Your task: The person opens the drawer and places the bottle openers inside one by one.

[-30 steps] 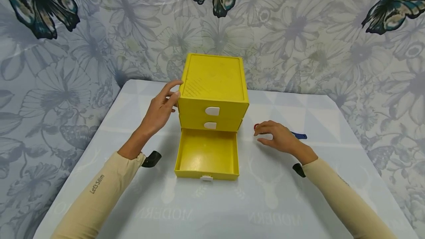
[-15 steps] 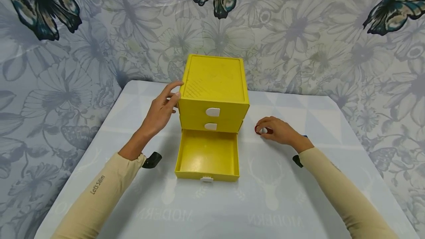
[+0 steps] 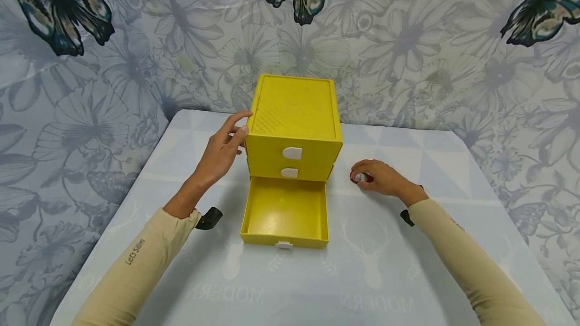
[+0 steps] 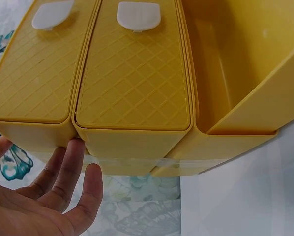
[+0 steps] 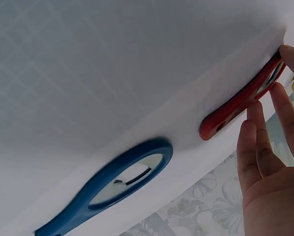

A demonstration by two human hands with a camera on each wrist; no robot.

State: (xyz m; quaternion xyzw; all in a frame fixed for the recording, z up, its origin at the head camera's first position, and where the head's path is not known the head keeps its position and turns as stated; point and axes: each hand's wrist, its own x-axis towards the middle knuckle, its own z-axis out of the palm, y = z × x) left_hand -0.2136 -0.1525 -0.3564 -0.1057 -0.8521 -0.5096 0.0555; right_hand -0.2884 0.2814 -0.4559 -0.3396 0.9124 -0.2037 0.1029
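Note:
A yellow drawer unit [image 3: 293, 109] stands mid-table, its bottom drawer [image 3: 284, 242] pulled out with a bare floor showing. The two upper drawers, with white tabs, are closed. My left hand [image 3: 217, 152] rests its fingertips against the unit's left side; the left wrist view shows its fingers [image 4: 68, 167] loosely extended there. To the right of the unit, my right hand [image 3: 382, 177] pinches a red flat-handled tool [image 5: 235, 105] by its oval head, thumb on one side and fingers on the other. A similar blue tool [image 5: 100, 179] with a shiny-centred oval head lies beside it.
The pale patterned table [image 3: 371, 275] reaches the floral wall covering [image 3: 403, 64] behind the unit. In the head view, the right hand and forearm hide most of the blue tool. The drawer sticks out towards the person.
My right hand has closed from hovering fingers to a pinch on the red tool's head. The left hand keeps its place against the unit; the head view has shifted slightly.

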